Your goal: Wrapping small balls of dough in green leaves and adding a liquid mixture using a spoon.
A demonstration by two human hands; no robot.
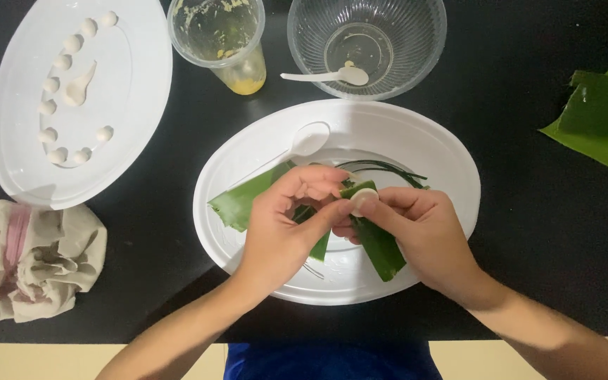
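Hands [350, 225] pinching dough ball [362, 202], green leaf [378, 243]

Two bare forearms enter from the near edge, with no sleeves, watch, rings or bracelets on them. The left hand [283, 225] and the right hand [416, 229] wear no gloves, and the fingernails are short and unpainted. Between the arms, at the near edge, shows a patch of bright blue clothing [332, 360].
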